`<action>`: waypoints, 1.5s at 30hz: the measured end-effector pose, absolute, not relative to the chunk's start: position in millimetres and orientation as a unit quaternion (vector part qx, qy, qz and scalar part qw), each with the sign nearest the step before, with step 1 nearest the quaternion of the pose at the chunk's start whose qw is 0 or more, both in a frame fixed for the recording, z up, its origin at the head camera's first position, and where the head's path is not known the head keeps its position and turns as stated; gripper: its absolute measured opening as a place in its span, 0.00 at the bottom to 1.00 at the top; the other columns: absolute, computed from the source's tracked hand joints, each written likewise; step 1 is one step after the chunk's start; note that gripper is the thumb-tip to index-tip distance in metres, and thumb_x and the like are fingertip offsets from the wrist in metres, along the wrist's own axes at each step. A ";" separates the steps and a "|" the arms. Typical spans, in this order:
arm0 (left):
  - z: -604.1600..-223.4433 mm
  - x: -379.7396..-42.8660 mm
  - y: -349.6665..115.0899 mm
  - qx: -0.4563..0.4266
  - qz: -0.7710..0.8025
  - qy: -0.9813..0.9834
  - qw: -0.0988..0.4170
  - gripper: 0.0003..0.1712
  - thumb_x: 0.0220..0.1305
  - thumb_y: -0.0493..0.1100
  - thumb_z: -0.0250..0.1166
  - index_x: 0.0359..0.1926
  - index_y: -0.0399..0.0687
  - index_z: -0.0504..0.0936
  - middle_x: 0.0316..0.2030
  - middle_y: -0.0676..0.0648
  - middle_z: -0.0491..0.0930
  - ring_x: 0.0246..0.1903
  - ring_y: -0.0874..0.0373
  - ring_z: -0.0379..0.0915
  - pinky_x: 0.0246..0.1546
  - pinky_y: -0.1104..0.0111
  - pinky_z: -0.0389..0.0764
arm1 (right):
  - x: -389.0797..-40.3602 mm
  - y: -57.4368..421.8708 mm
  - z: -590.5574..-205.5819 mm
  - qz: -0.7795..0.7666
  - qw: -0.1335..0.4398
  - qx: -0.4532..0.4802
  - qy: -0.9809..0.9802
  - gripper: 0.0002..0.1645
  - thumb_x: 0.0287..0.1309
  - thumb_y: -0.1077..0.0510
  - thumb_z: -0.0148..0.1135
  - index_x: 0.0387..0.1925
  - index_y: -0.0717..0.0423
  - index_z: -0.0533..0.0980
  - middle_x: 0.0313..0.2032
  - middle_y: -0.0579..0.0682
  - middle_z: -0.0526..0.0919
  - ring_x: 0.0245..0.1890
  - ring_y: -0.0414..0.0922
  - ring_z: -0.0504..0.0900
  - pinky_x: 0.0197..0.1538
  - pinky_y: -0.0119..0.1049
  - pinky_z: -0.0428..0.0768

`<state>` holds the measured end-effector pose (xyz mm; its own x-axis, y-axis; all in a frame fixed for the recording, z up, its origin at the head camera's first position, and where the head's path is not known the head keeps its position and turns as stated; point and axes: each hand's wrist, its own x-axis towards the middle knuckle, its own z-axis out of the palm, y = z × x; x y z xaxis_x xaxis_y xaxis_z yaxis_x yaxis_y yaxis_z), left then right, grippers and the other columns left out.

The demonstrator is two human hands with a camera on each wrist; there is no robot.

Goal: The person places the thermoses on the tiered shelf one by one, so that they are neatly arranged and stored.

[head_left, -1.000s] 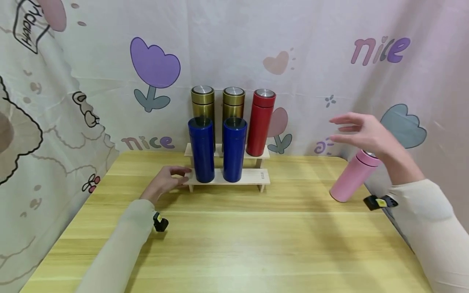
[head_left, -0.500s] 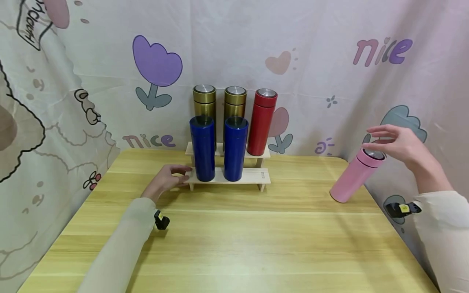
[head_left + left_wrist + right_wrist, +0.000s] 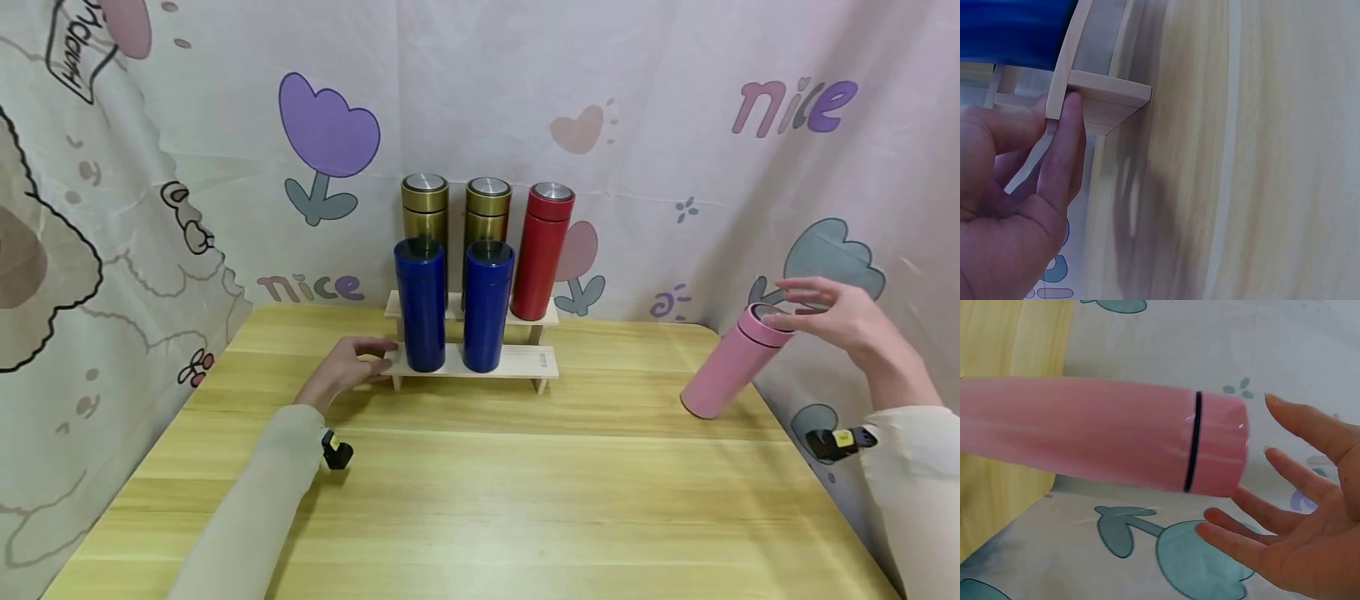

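My left hand (image 3: 350, 367) pinches the left end of the lower step of a small wooden two-step rack (image 3: 517, 362); in the left wrist view the thumb lies on one face of the board and the fingers on the other. Over at the right, a pink thermos bottle (image 3: 731, 367) stands near the table's right edge. My right hand (image 3: 847, 325) is at its top, fingers spread around the lid and not closed on it. In the right wrist view the thumb and fingers (image 3: 1297, 425) show a gap before the bottle's lid end.
Two blue thermos bottles (image 3: 420, 308) stand on the lower step. Behind them, two gold bottles (image 3: 426, 218) and a red one (image 3: 542, 254) stand on the upper step. A patterned cloth (image 3: 465, 92) hangs behind the wooden table (image 3: 465, 492).
My right hand has moved right and down, from left of and above the pink bottle to its lid. The left hand keeps its hold on the rack.
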<state>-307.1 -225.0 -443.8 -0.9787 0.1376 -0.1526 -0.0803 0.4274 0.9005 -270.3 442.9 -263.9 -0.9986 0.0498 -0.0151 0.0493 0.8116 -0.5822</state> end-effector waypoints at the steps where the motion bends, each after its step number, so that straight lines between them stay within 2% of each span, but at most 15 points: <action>1: -444.3 -307.1 -224.2 0.019 0.535 0.838 0.103 0.26 0.71 0.38 0.65 0.68 0.41 0.77 0.65 0.33 0.74 0.50 0.54 0.82 0.50 0.68 0.87 | -270.7 445.9 -265.9 0.303 -0.004 -0.025 -0.953 0.47 0.65 0.38 0.67 0.79 0.37 0.56 0.75 0.76 0.55 0.68 0.67 0.65 0.64 0.71 0.70; 3: -444.9 -307.2 -223.0 0.021 0.535 0.838 0.105 0.26 0.71 0.39 0.65 0.68 0.41 0.77 0.65 0.33 0.73 0.50 0.54 0.82 0.51 0.68 0.87 | -271.5 450.8 -270.5 0.306 -0.012 -0.020 -0.952 0.46 0.65 0.40 0.68 0.78 0.36 0.57 0.74 0.75 0.56 0.57 0.47 0.79 0.59 0.54 0.82; 4: -444.8 -307.0 -222.8 0.021 0.535 0.838 0.107 0.26 0.71 0.39 0.65 0.68 0.41 0.77 0.65 0.33 0.73 0.50 0.53 0.82 0.51 0.67 0.87 | -272.1 452.4 -273.0 0.310 -0.016 -0.018 -0.950 0.45 0.65 0.41 0.69 0.76 0.37 0.57 0.74 0.75 0.57 0.49 0.37 0.81 0.53 0.45 0.86; 5: -444.5 -307.0 -223.0 0.021 0.535 0.838 0.108 0.26 0.71 0.38 0.65 0.68 0.41 0.77 0.65 0.33 0.73 0.51 0.53 0.82 0.51 0.66 0.87 | -272.4 453.6 -275.4 0.318 -0.020 -0.016 -0.948 0.45 0.65 0.42 0.69 0.76 0.41 0.58 0.73 0.76 0.56 0.42 0.28 0.79 0.48 0.39 0.88; 7: -443.6 -307.0 -224.5 0.020 0.535 0.838 0.110 0.26 0.71 0.39 0.65 0.68 0.42 0.77 0.66 0.34 0.73 0.52 0.52 0.81 0.52 0.65 0.87 | -272.9 455.0 -280.1 0.336 -0.032 -0.015 -0.941 0.48 0.65 0.45 0.70 0.77 0.48 0.56 0.73 0.76 0.56 0.36 0.17 0.73 0.41 0.31 0.88; 11: -440.9 -308.1 -227.4 0.020 0.536 0.836 0.117 0.27 0.71 0.39 0.65 0.69 0.43 0.76 0.67 0.34 0.71 0.51 0.54 0.82 0.55 0.62 0.86 | -271.3 455.6 -288.6 0.374 -0.045 -0.013 -0.926 0.50 0.65 0.49 0.70 0.77 0.58 0.52 0.74 0.77 0.52 0.36 0.20 0.77 0.43 0.36 0.90; 13: -439.9 -308.8 -227.7 0.022 0.540 0.833 0.120 0.27 0.71 0.39 0.65 0.70 0.43 0.76 0.67 0.34 0.71 0.50 0.55 0.83 0.56 0.61 0.86 | -270.6 455.1 -291.0 0.379 -0.046 -0.014 -0.924 0.51 0.66 0.50 0.70 0.77 0.59 0.51 0.74 0.77 0.51 0.37 0.20 0.77 0.43 0.37 0.90; 17: -439.5 -309.1 -228.5 0.026 0.540 0.833 0.118 0.27 0.71 0.39 0.65 0.69 0.43 0.76 0.67 0.34 0.72 0.50 0.56 0.83 0.55 0.63 0.86 | -271.7 452.5 -291.2 0.385 -0.049 -0.014 -0.921 0.55 0.67 0.52 0.69 0.77 0.69 0.45 0.74 0.80 0.50 0.37 0.19 0.75 0.43 0.36 0.90; 20: -439.7 -308.3 -229.7 0.027 0.534 0.837 0.115 0.27 0.71 0.39 0.65 0.69 0.42 0.76 0.66 0.34 0.72 0.51 0.55 0.82 0.53 0.65 0.87 | -273.3 449.5 -292.3 0.391 -0.044 -0.017 -0.919 0.55 0.66 0.53 0.69 0.76 0.73 0.45 0.73 0.80 0.51 0.36 0.18 0.74 0.42 0.34 0.89; 27: -439.9 -307.7 -232.3 0.022 0.538 0.835 0.113 0.27 0.70 0.37 0.65 0.68 0.39 0.76 0.65 0.33 0.72 0.48 0.58 0.82 0.50 0.68 0.87 | -277.8 441.0 -296.4 0.383 -0.017 -0.026 -0.923 0.53 0.64 0.52 0.71 0.74 0.74 0.51 0.68 0.78 0.61 0.35 0.20 0.75 0.41 0.35 0.90; 31: -440.0 -308.5 -231.9 0.022 0.538 0.834 0.117 0.27 0.70 0.37 0.65 0.69 0.40 0.76 0.66 0.33 0.72 0.48 0.58 0.83 0.51 0.69 0.87 | -280.2 437.0 -293.3 0.382 -0.025 -0.026 -0.924 0.54 0.65 0.52 0.71 0.75 0.75 0.49 0.70 0.79 0.59 0.34 0.19 0.74 0.42 0.37 0.90; 36: -441.7 -309.8 -230.0 0.024 0.536 0.836 0.118 0.27 0.70 0.37 0.66 0.69 0.41 0.76 0.66 0.33 0.72 0.49 0.57 0.82 0.51 0.68 0.87 | -282.6 428.2 -287.0 0.383 -0.039 -0.021 -0.923 0.56 0.64 0.52 0.72 0.76 0.74 0.48 0.73 0.79 0.56 0.35 0.19 0.74 0.42 0.35 0.90; 45: -444.2 -311.6 -229.1 0.022 0.546 0.830 0.114 0.27 0.70 0.37 0.66 0.68 0.39 0.77 0.65 0.33 0.73 0.46 0.60 0.84 0.50 0.68 0.87 | -285.6 398.8 -273.7 0.383 -0.039 0.002 -0.923 0.54 0.64 0.50 0.72 0.76 0.70 0.52 0.71 0.74 0.61 0.37 0.22 0.77 0.43 0.35 0.90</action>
<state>-311.6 -229.1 -444.2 -0.9732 0.1600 -0.1653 -0.0884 0.4033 0.9108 -285.6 398.8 -273.7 -0.9969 -0.0346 -0.0705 0.0254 0.7071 -0.7066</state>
